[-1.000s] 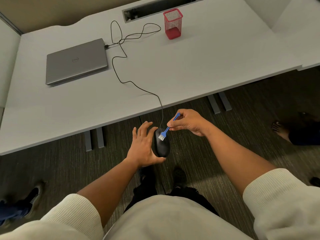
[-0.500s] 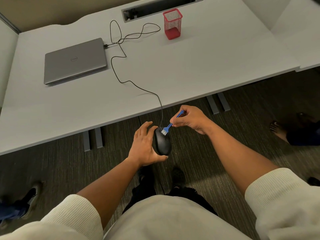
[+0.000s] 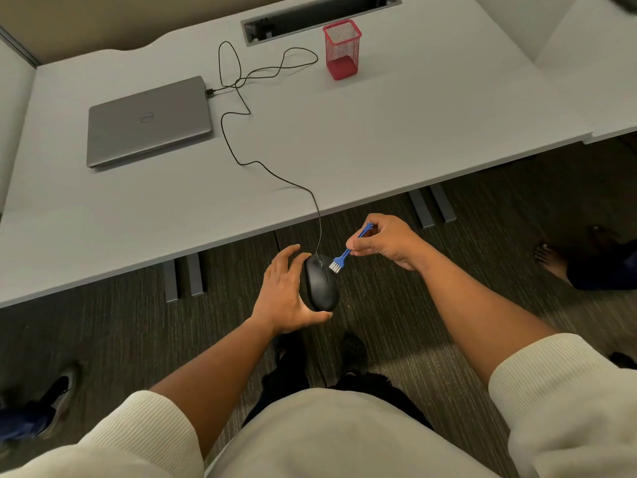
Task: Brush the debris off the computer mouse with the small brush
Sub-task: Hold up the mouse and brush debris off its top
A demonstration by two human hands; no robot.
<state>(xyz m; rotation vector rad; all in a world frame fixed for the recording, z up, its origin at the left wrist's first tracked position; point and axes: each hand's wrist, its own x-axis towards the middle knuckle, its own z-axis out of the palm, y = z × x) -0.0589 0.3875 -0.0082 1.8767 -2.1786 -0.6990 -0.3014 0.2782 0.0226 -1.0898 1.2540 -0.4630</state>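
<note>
1. Mouse [image 3: 321, 283], black and wired, is held in the air just off the desk [image 3: 396, 139] front edge.
2. Left hand [image 3: 286, 298] cups it from the side, fingers loosely spread.
3. Right hand [image 3: 386, 242] pinches the small blue brush [image 3: 341, 257], white bristles touching the mouse's cable end.

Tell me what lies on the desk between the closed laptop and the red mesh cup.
In the head view, only the mouse's thin black cable, looped over the bare white desk, lies between the laptop and the red mesh cup.
</note>
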